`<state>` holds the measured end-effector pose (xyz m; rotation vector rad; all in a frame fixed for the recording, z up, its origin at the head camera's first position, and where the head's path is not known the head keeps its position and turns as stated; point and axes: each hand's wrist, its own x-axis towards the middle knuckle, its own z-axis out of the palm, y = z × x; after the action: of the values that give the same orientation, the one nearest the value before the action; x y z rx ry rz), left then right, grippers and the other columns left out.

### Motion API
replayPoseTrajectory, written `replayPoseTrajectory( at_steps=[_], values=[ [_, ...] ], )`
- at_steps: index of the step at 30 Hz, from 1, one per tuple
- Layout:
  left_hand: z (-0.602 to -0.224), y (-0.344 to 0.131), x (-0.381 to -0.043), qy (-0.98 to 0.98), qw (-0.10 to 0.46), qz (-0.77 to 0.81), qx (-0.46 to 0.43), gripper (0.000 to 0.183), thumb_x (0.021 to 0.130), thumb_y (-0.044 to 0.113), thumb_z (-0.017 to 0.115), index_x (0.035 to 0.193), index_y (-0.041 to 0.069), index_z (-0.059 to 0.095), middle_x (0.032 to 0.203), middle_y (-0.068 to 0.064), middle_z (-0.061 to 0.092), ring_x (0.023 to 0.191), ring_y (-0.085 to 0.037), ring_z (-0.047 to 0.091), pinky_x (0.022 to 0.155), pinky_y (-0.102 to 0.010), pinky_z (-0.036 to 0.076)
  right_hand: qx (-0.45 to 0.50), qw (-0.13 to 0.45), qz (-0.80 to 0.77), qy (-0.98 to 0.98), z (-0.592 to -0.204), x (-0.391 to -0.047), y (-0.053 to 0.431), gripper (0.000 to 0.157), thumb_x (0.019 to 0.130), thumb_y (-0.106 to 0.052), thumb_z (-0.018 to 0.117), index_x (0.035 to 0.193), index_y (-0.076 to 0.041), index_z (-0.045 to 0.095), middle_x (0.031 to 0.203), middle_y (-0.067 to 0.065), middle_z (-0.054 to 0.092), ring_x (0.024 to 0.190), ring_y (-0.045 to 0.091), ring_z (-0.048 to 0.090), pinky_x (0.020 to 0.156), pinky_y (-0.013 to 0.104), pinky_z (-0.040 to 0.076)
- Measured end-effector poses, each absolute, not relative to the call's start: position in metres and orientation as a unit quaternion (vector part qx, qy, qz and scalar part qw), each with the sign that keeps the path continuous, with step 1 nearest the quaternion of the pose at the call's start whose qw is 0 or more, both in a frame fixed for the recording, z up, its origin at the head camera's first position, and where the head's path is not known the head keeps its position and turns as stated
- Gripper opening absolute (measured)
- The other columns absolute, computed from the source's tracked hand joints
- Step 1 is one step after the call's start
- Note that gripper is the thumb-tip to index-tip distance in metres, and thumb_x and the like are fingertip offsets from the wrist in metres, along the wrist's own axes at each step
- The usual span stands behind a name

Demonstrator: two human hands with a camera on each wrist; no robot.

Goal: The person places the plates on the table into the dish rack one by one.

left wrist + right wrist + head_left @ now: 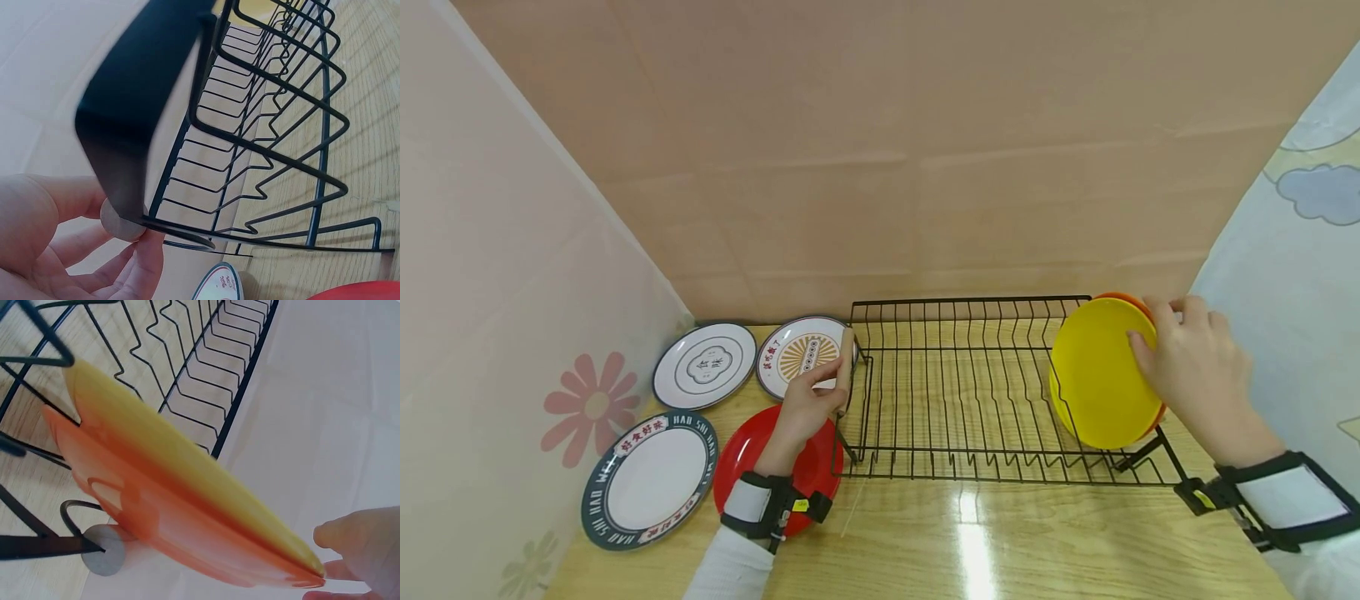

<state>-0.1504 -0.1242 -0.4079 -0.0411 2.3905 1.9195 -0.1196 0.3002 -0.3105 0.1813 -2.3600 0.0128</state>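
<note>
A black wire dish rack [955, 392] stands in the middle. At its left end my left hand [808, 408] holds the rack's wooden handle [846, 367] between thumb and fingers; the left wrist view shows the handle's round end [123, 222]. At the other end, a yellow plate [1101, 375] stands tilted in the rack, with an orange plate [144, 494] close behind it and mostly hidden in the head view. My right hand [1198, 367] is at their upper right rims, thumb on the yellow side and fingers on the orange side.
Left of the rack lie a red plate [745, 442], a dark-rimmed plate [700, 500], a white plate with a grey emblem [673, 375] and a plate with a sunburst print [775, 350]. Paper-covered walls [880, 167] close in the back and sides of the wooden table [1037, 542].
</note>
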Motion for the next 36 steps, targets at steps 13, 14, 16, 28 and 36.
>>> replayPoseTrajectory(
  at_steps=[13, 14, 16, 28, 36],
  values=[
    [-0.411, -0.125, -0.152, 0.779, 0.035, 0.625, 0.001, 0.048, 0.082, -0.003, 0.058, 0.129, 0.008, 0.055, 0.119, -0.018, 0.055, 0.086, -0.024, 0.064, 0.065, -0.026, 0.052, 0.060, 0.294, 0.080, -0.951, -0.306, -0.102, 0.302, 0.068, 0.074, -0.011, 0.072, 0.134, 0.000, 0.044, 0.112, 0.036, 0.049, 0.091, 0.051, 0.049, 0.063, 0.064, 0.042],
    [-0.411, -0.125, -0.152, 0.779, 0.036, 0.626, 0.000, 0.048, 0.082, -0.003, 0.058, 0.129, 0.008, 0.055, 0.119, -0.018, 0.055, 0.086, -0.024, 0.064, 0.065, -0.026, 0.052, 0.064, 0.294, 0.083, -0.950, -0.306, -0.100, 0.303, 0.070, 0.073, -0.011, 0.072, 0.135, 0.001, 0.042, 0.111, 0.036, 0.049, 0.091, 0.050, 0.049, 0.063, 0.063, 0.043],
    [-0.411, -0.125, -0.152, 0.779, 0.036, 0.626, -0.001, 0.048, 0.082, -0.003, 0.058, 0.129, 0.008, 0.055, 0.119, -0.017, 0.055, 0.087, -0.024, 0.064, 0.065, -0.026, 0.052, 0.067, 0.288, 0.090, -0.951, -0.308, -0.096, 0.306, 0.073, 0.073, -0.010, 0.072, 0.137, 0.001, 0.040, 0.110, 0.036, 0.049, 0.091, 0.050, 0.049, 0.064, 0.063, 0.042],
    [-0.410, -0.124, -0.151, 0.781, 0.032, 0.624, -0.004, 0.048, 0.082, -0.002, 0.059, 0.129, 0.009, 0.055, 0.118, -0.016, 0.056, 0.083, -0.022, 0.064, 0.064, -0.026, 0.052, 0.069, 0.255, 0.101, -0.959, -0.314, -0.072, 0.322, 0.075, 0.072, -0.007, 0.073, 0.137, 0.005, 0.038, 0.109, 0.039, 0.046, 0.092, 0.052, 0.046, 0.066, 0.064, 0.041],
    [-0.409, -0.125, -0.151, 0.774, 0.042, 0.632, 0.001, 0.049, 0.082, -0.003, 0.059, 0.130, 0.005, 0.052, 0.121, -0.020, 0.053, 0.087, -0.025, 0.064, 0.065, -0.026, 0.051, 0.092, 0.253, 0.110, -0.957, -0.326, -0.053, 0.331, 0.069, 0.073, -0.012, 0.075, 0.133, 0.005, 0.043, 0.106, 0.037, 0.047, 0.069, 0.042, 0.053, 0.048, 0.050, 0.046]
  ],
)
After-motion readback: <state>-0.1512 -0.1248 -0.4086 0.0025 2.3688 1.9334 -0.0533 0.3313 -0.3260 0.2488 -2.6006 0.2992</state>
